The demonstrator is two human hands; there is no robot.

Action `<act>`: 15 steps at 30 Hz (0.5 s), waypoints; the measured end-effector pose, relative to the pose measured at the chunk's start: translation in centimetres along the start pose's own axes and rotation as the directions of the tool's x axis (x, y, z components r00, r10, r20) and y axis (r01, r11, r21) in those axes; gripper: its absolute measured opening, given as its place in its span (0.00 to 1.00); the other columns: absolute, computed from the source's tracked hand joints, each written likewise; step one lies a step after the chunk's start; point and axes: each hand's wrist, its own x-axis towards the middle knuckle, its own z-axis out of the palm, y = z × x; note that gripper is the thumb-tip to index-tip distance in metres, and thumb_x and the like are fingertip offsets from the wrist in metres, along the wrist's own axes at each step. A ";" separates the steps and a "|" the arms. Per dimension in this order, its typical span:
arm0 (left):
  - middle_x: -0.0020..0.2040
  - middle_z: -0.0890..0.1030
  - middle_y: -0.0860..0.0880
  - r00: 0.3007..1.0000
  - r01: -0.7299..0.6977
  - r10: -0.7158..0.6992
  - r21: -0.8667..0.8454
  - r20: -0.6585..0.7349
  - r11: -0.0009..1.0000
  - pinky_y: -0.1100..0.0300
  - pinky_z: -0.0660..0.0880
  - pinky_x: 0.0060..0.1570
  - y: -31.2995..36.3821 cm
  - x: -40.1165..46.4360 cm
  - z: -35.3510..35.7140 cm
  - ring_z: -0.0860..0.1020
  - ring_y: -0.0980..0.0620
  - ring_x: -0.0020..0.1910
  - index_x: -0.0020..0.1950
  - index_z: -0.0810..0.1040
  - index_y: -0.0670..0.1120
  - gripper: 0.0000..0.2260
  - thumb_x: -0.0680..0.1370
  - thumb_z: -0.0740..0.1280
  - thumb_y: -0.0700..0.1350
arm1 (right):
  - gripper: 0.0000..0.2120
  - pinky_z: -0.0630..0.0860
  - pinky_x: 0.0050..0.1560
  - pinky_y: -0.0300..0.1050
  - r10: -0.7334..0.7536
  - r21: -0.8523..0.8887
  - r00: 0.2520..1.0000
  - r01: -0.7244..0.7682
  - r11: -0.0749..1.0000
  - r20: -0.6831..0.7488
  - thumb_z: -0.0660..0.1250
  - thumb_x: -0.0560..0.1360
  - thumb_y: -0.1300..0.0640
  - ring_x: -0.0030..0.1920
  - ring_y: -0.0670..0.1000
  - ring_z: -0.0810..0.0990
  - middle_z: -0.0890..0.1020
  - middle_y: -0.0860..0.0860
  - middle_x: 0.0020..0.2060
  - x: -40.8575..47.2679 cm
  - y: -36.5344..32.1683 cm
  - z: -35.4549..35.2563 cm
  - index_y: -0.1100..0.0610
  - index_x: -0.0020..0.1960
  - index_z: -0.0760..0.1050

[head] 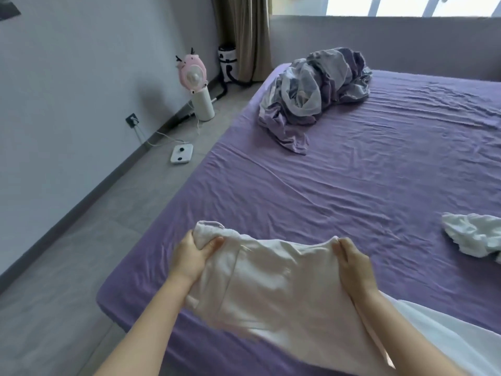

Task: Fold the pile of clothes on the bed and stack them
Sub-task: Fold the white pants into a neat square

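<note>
Both hands grip one pale pink garment above the near corner of the purple-sheeted bed: the left hand bunches its 9 o'clock end in curled fingers, and the right hand pinches its 3 o'clock edge. Crumpled white clothing lies at 3 o'clock. A heaped purple-and-white duvet sits at 12 o'clock. On the floor at 10 o'clock stand a pink fan and a white power strip.

Matt white cloth garment; wrinkled purple cloth sheet.
</note>
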 end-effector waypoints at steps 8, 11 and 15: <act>0.42 0.77 0.49 0.990 0.133 -0.134 0.022 0.033 0.991 0.57 0.67 0.42 -11.1 8.6 2.6 0.77 0.45 0.46 0.51 0.72 0.45 0.18 0.71 0.70 0.56 | 0.14 0.71 0.40 0.43 0.105 -0.036 0.985 -0.101 0.994 0.135 0.58 0.80 0.47 0.33 0.47 0.71 0.74 0.46 0.30 5.5 2.5 12.0 0.48 0.36 0.65; 0.42 0.77 0.51 0.988 0.146 -0.148 0.050 0.045 0.988 0.56 0.67 0.42 -13.3 11.8 4.0 0.76 0.46 0.45 0.54 0.73 0.46 0.21 0.71 0.68 0.59 | 0.14 0.70 0.40 0.44 0.128 -0.075 0.983 -0.119 0.990 0.133 0.57 0.80 0.48 0.35 0.49 0.72 0.74 0.46 0.31 7.6 3.4 15.1 0.51 0.37 0.65; 0.48 0.80 0.50 0.989 0.141 -0.144 0.068 0.043 0.988 0.52 0.73 0.50 -15.4 15.5 6.5 0.77 0.46 0.50 0.59 0.72 0.50 0.28 0.68 0.67 0.68 | 0.12 0.68 0.41 0.49 0.092 -0.186 0.990 -0.071 0.980 0.109 0.55 0.81 0.48 0.40 0.52 0.74 0.76 0.46 0.36 10.2 4.9 17.4 0.54 0.42 0.68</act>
